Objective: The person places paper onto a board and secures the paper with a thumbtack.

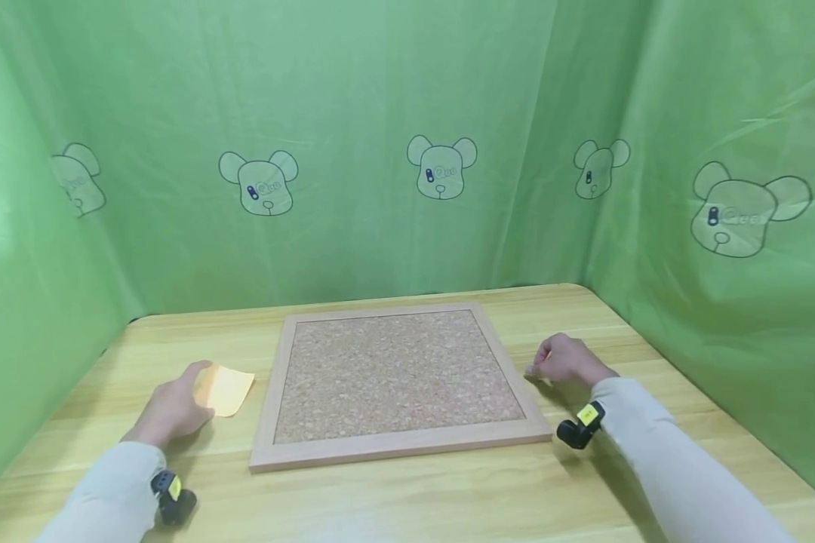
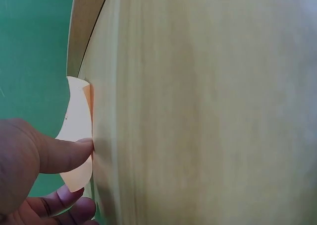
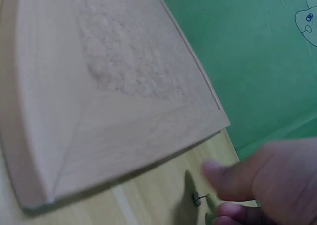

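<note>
Here on my head view, the orange note (image 1: 228,392) has its free edge facing about 3 o'clock, towards the corkboard (image 1: 394,377). It looks close to square, so I call no long axis there; on my left-wrist view it bows and stretches from 12 to 6 o'clock. On the right-wrist view the dark-headed tack (image 3: 196,199) lies on its long axis from 8 to 2, needle towards 2 o'clock.

Around them, the framed corkboard lies flat on the table (image 1: 407,505), longest from 9 to 3, and it sits squarely between my two sides: note beyond its 9 o'clock edge, tack off its 3 o'clock edge. A green curtain (image 1: 353,98) printed with bear outlines rises at 12 and down both flanks.

Now the hands! My left grip (image 1: 175,407) is clamped on the note, thumb across one face, fingers behind, paper reaching out towards 2 o'clock. My right grip (image 1: 569,360) is bent down near the board, and on its wrist view the tack is just off the fingertips at 9 o'clock; whether they touch it, or have closed together, I can't tell.
</note>
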The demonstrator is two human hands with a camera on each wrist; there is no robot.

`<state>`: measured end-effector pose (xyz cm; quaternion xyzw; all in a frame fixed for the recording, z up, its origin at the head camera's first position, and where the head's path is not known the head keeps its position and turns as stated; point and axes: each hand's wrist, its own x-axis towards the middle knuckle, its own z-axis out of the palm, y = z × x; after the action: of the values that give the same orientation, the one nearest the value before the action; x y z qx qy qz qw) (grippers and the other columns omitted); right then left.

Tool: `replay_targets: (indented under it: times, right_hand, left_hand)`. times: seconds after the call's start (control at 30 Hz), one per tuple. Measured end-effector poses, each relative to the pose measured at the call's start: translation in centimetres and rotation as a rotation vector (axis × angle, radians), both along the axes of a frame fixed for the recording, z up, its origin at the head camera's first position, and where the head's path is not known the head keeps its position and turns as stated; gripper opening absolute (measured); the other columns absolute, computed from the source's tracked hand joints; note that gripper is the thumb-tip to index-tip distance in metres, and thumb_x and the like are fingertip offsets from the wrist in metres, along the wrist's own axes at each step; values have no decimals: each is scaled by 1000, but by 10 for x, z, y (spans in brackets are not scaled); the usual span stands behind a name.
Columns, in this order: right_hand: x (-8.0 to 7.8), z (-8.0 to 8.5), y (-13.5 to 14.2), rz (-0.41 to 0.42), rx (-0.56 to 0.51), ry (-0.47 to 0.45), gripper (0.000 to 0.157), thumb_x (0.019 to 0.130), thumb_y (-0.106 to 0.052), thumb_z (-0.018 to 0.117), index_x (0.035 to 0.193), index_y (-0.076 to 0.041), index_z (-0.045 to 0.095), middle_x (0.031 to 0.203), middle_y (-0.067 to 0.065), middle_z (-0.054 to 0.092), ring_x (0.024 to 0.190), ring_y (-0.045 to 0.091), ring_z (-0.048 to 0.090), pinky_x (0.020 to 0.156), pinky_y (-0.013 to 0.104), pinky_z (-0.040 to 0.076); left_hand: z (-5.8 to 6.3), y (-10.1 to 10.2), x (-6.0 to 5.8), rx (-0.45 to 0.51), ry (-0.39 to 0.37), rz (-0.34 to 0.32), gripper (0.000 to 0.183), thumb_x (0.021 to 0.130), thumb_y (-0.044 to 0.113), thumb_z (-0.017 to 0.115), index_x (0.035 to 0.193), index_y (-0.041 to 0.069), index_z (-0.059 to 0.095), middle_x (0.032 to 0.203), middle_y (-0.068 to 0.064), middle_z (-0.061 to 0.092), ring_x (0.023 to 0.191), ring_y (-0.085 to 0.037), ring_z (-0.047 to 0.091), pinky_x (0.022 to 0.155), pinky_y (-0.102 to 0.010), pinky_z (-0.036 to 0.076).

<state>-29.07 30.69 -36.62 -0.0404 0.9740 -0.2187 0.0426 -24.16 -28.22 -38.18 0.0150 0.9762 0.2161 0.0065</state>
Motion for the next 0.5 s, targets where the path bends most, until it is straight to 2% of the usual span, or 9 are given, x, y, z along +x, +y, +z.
replay_targets:
  times: [0.17, 0.27, 0.37, 0.5]
  right_hand:
    - [2, -4, 0, 62, 28, -28, 12, 80, -10, 73, 74, -6, 64, 73, 3, 61, 74, 22, 56, 67, 36, 47]
    - [2, -6, -2, 85, 39, -5, 8, 79, -5, 66, 71, -7, 63, 71, 2, 60, 71, 21, 56, 65, 35, 47]
    - [2, -6, -5, 104, 50, 22, 10, 77, -4, 59, 68, -7, 61, 66, 2, 58, 65, 20, 54, 60, 32, 45]
    - [1, -6, -7, 104, 58, 24, 12, 80, -5, 54, 70, -6, 60, 68, 3, 57, 65, 20, 52, 59, 31, 43]
  left_hand:
    - [2, 1, 0, 19, -36, 20, 82, 79, 8, 69, 143, -8, 21, 118, -45, 48, 87, -42, 56, 82, -58, 48]
    - [2, 3, 0, 20, -55, 30, 78, 79, 7, 65, 141, -13, 22, 120, -47, 45, 91, -46, 56, 83, -58, 47]
    - [1, 3, 0, 10, -73, 40, 67, 79, 3, 59, 135, -16, 29, 124, -47, 42, 96, -48, 54, 84, -58, 47]
    - [0, 2, -1, 9, -92, 61, 55, 78, -1, 53, 129, -15, 40, 125, -43, 44, 97, -47, 53, 83, -57, 47]
